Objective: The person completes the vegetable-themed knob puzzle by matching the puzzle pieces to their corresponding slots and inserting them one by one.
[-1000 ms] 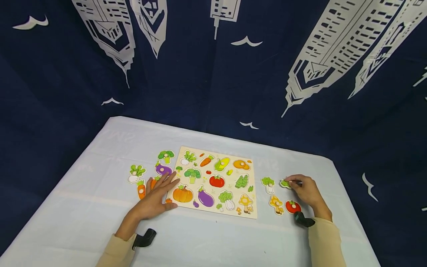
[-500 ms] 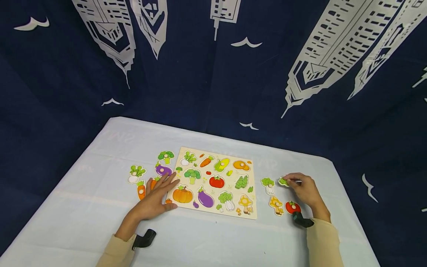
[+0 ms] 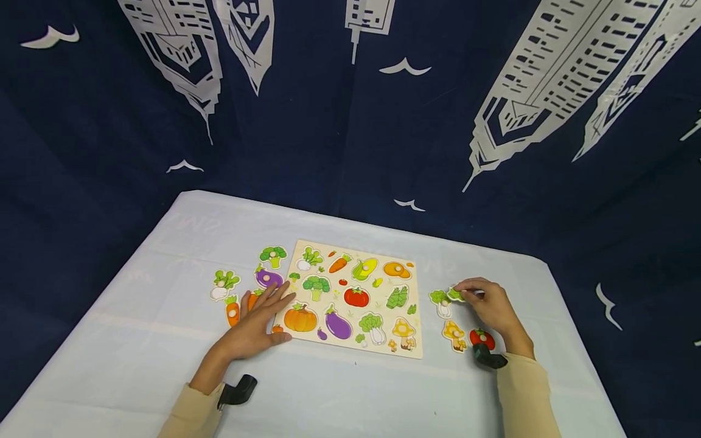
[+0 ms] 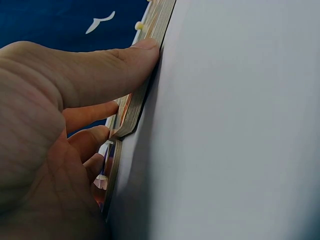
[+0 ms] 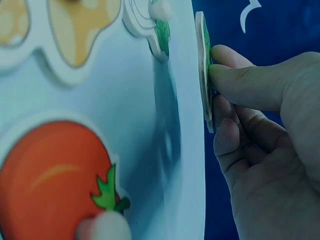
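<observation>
A white table [image 3: 339,395] is seen on all sides of the big puzzle board [image 3: 378,298]. The board's left edge is touched by the left hand [image 3: 249,334]; its fingers are spread and nothing is gripped, likely so the board is stopped from sliding. To the right of the board, a green piece [image 3: 455,294] is pinched by the thumb and fingers of the right hand [image 3: 490,304]. Other pieces are laid flat near the board, maybe so they can be reached easily: the tomato piece [image 3: 482,338], mushroom piece [image 3: 454,336] and leafy piece [image 3: 440,305] on its right; the broccoli piece [image 3: 272,257], eggplant piece [image 3: 268,278], radish piece [image 3: 224,285] and carrot piece [image 3: 232,311] on its left. The green piece is held right at the fingertips, poking out toward the board, and seems to be lifted. Its painted side is pinched, perhaps so its edges are left free.
</observation>
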Demonstrator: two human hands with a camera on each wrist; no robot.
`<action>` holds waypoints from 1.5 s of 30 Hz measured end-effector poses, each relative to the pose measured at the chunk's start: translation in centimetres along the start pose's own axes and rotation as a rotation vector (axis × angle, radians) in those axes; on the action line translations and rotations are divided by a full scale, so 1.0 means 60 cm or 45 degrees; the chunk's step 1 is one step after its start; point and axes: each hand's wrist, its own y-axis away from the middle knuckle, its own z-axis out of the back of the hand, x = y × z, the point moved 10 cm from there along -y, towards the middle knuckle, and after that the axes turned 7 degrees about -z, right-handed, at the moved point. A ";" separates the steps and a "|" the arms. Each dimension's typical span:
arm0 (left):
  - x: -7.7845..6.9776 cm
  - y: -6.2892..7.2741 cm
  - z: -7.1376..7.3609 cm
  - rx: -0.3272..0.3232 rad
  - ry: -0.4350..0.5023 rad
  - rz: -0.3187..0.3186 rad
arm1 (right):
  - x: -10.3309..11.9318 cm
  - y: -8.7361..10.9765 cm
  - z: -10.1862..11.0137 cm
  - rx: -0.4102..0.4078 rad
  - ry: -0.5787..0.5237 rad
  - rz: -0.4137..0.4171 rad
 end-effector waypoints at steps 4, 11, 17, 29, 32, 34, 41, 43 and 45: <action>0.001 0.000 0.001 -0.002 -0.008 -0.004 | 0.011 -0.005 -0.007 0.010 -0.007 0.028; 0.003 0.004 0.003 -0.008 -0.018 -0.002 | 0.024 -0.007 -0.022 0.034 -0.006 0.036; 0.002 0.003 0.003 -0.011 -0.012 -0.005 | 0.039 -0.010 -0.023 0.034 -0.013 0.046; 0.002 0.003 0.002 -0.005 -0.003 -0.003 | 0.066 -0.014 -0.034 0.087 -0.014 0.054; 0.001 0.002 0.001 -0.005 0.001 -0.002 | 0.071 -0.015 -0.036 0.090 -0.005 0.063; 0.000 0.001 0.001 -0.005 0.007 -0.003 | 0.073 -0.016 -0.036 0.089 -0.001 0.072; -0.002 0.000 0.002 -0.009 0.017 0.003 | 0.086 -0.020 -0.050 0.114 0.006 0.095; -0.003 0.000 0.002 -0.011 0.012 -0.003 | 0.091 -0.021 -0.056 0.132 0.010 0.104; -0.003 0.000 0.003 -0.012 0.009 -0.007 | 0.095 -0.021 -0.063 0.153 0.018 0.111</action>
